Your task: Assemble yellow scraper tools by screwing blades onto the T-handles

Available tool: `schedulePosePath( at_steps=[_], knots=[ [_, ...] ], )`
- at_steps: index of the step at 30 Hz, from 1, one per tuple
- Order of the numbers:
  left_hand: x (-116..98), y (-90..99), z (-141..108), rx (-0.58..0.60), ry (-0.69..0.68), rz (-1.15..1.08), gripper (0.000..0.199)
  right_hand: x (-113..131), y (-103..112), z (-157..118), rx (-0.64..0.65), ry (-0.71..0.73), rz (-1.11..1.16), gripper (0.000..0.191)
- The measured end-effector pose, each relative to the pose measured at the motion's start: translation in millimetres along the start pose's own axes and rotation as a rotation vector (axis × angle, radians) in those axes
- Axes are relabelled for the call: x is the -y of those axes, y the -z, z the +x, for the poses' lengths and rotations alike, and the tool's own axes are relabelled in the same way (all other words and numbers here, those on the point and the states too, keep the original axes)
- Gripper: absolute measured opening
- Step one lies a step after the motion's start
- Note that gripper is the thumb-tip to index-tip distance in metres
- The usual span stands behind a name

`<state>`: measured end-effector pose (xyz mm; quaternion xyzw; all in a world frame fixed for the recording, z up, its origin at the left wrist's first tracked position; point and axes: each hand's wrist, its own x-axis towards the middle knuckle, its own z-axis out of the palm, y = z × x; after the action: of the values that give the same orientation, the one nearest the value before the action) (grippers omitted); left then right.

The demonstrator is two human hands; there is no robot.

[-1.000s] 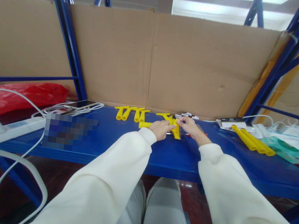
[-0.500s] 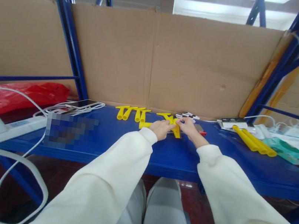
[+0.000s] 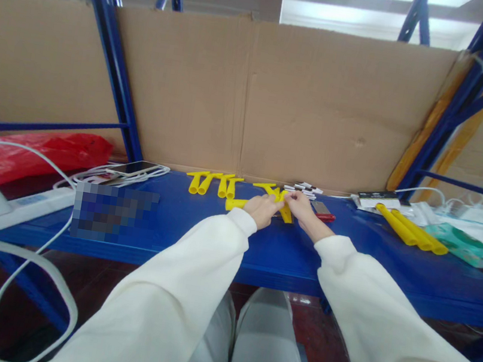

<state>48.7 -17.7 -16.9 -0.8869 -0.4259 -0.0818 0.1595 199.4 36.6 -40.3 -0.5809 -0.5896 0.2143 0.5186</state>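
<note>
My left hand (image 3: 261, 210) is closed around a yellow plastic scraper-like tool (image 3: 234, 204), its round handle sticking out to the left of my fingers. The wide yellow head shows between my hands. My right hand (image 3: 301, 207) pinches close against that head from the right, and what sits in its fingertips is too small to make out. Just behind my hands lies another yellow T-shaped tool (image 3: 264, 185). Several small black-and-white pieces (image 3: 306, 188) are piled behind my right hand. A grey and red flat object (image 3: 325, 216) rests beside my right wrist.
Several yellow T-shaped tools (image 3: 203, 182) stand in a row left of centre. Yellow tubes (image 3: 411, 229) lie at the right by a green packet (image 3: 468, 245). At the left are a white power strip (image 3: 38, 205), cables and a red plastic bag (image 3: 37, 153). Cardboard (image 3: 245, 97) closes off the back.
Both hands stay at the yellow tool, with only slight shifts. My right hand has drawn slightly to the left, against the head.
</note>
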Motion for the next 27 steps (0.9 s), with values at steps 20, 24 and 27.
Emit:
schedulePosePath(
  at_steps=[20,24,27],
  knots=[
    [8,-0.8,-1,-0.056,0.15,-0.107,0.047,31,26,-22,0.441,-0.266,0.356,0.014],
    [6,-3.0,1,-0.059,0.235,-0.106,0.056,36,24,-25,0.398,-0.263,0.361,0.019],
    [6,-4.0,3,-0.035,0.27,-0.095,0.059,36,23,-26,0.393,-0.258,0.368,0.015]
  ],
)
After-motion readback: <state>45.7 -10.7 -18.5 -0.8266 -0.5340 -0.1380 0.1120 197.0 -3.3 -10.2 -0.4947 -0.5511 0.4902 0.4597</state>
